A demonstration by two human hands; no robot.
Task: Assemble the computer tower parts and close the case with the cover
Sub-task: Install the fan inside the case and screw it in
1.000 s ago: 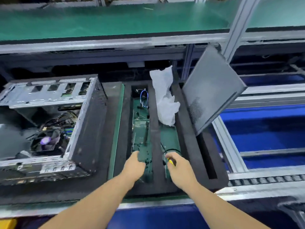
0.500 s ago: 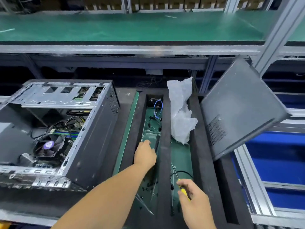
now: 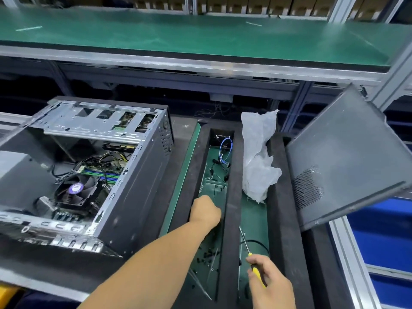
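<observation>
Tower case (image 3: 89, 175) lies open on its side at left, cover (image 3: 347, 161) propped well apart at right. Left hand (image 3: 206, 211) reaches into the foam tray (image 3: 233, 197); whether it holds anything, cannot tell. Right hand (image 3: 270, 284) grips a yellow screwdriver (image 3: 256, 270). Risk: loose screws (image 3: 206, 256) scatter or drop into the board. Fan (image 3: 75, 188) label unreadable.

Workbench (image 3: 178, 139) bearing open computer case (image 3: 124, 192), black foam tray (image 3: 231, 197) beside it, cover panel (image 3: 347, 157) leaning tilted at right
</observation>
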